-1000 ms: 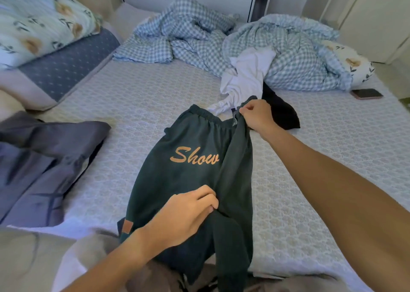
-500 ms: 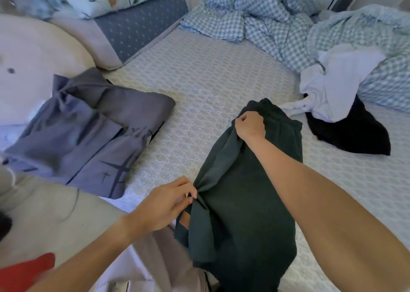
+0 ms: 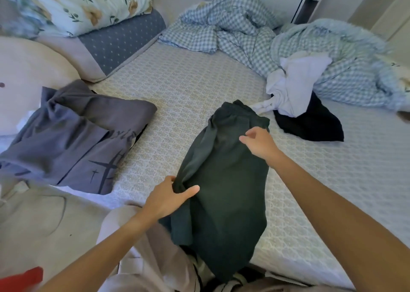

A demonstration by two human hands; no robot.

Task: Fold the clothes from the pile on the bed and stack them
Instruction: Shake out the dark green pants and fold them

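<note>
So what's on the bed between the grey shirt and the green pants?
Nothing: in the head view only bare patterned sheet shows between the grey shirt and the green pants.

The dark green pants [image 3: 224, 180] run under the lower frame edge, their leg ends hidden. A red item [image 3: 22, 278] is cropped at the bottom-left corner, unidentifiable. The white garment [image 3: 295, 85] partly covers a black garment [image 3: 310, 123].
</note>
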